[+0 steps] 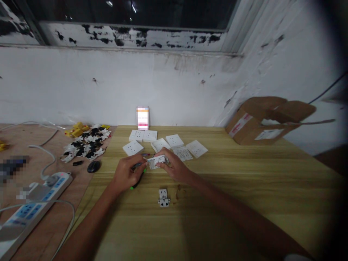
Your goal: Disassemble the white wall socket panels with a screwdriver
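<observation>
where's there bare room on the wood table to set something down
Free: tabletop between the white plates and cardboard box, and between the left forearm and small socket piece. Crowded: around the left hand and right hand, with plates behind.

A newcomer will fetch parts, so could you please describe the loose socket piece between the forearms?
On the wood-grain tabletop, find the left hand and right hand. Between the forearms lies a small white socket piece, its near end marked with black, unlike the larger, plainer white plates beyond the hands.
</observation>
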A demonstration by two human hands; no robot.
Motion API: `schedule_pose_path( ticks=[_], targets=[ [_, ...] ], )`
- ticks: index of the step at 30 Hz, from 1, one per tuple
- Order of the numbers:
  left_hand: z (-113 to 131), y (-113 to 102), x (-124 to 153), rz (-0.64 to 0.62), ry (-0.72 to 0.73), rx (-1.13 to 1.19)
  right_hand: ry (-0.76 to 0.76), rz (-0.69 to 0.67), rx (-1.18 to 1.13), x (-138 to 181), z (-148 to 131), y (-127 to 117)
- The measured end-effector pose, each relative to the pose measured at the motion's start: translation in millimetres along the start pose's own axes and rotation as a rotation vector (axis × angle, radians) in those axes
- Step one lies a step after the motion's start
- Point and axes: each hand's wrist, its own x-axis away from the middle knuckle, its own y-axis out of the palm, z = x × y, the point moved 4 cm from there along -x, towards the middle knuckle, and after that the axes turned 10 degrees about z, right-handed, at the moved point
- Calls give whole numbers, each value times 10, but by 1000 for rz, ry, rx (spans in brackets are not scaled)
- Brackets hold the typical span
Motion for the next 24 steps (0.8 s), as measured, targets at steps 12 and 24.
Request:
schedule_pose_path(
  ticks=[12, 24],
  targets=[
    [2, -58, -3, -29, 8, 32, 8, -38, -21, 8, -12, 18],
    [-38, 0, 3, -20, -70, 88, 52, -46, -53, -7, -1, -5]
  ],
)
